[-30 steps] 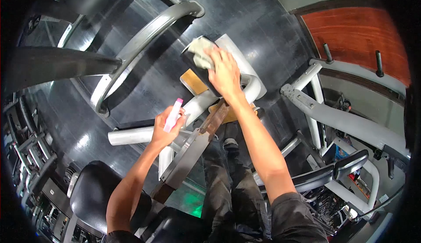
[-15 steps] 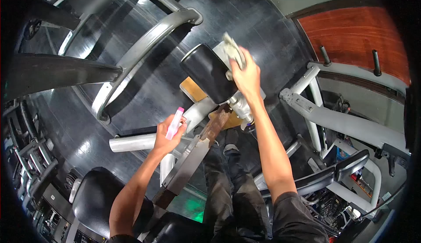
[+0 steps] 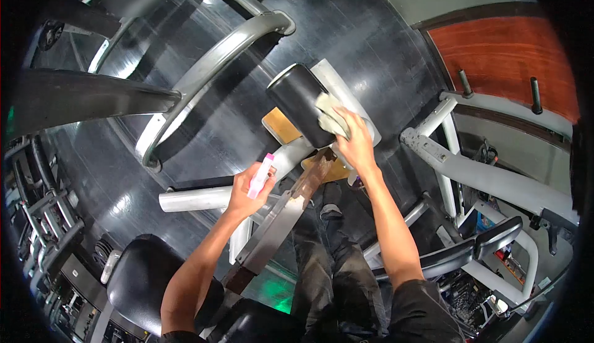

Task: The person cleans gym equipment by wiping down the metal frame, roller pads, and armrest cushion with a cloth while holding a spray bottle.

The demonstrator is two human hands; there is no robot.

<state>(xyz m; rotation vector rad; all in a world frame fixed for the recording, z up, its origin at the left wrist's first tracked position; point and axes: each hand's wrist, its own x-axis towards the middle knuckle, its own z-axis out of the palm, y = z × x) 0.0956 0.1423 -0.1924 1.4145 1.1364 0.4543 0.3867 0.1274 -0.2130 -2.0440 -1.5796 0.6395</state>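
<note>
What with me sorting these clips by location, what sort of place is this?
Most likely a gym: the black padded cushion, the curved grey metal tube and the light grey metal frame with dark pegs all look like parts of exercise machines.

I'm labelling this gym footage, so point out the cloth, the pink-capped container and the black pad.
Cloth (image 3: 330, 114), head view: its crumpled middle.
Pink-capped container (image 3: 260, 178), head view: its pale body.
Black pad (image 3: 296, 98), head view: its dark covering.

The cloth (image 3: 332, 115) lies on the right side of the pad (image 3: 296, 98), just beyond the far end of the beam (image 3: 272, 225), with the curved rail (image 3: 229, 46) far left, the seat (image 3: 145, 281) near left and the bench (image 3: 445, 257) near right.
</note>
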